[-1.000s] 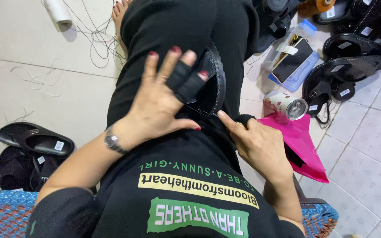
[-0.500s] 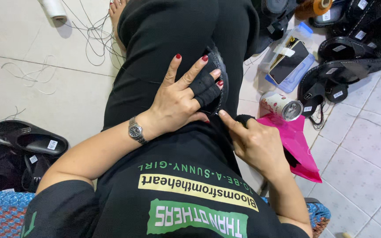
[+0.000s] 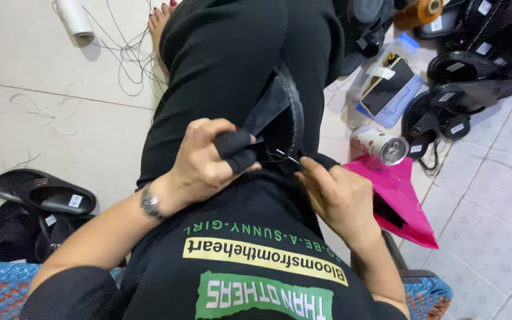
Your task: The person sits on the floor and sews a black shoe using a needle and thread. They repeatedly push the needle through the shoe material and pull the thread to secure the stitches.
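Your left hand (image 3: pixel 200 163), two fingers in black wraps, is closed around the black sandal upper (image 3: pixel 277 115) lying on your lap at the centre of the frame. Your right hand (image 3: pixel 339 198) pinches a thin needle (image 3: pixel 284 156) at the piece's lower edge. The upper looks light and flexible, stiff only along its stitched rim, so that rim seems the surest place to grip. The needle is thin and likely slippery. A drink can (image 3: pixel 380 146) and a pink bag (image 3: pixel 401 198) lie on the floor at right.
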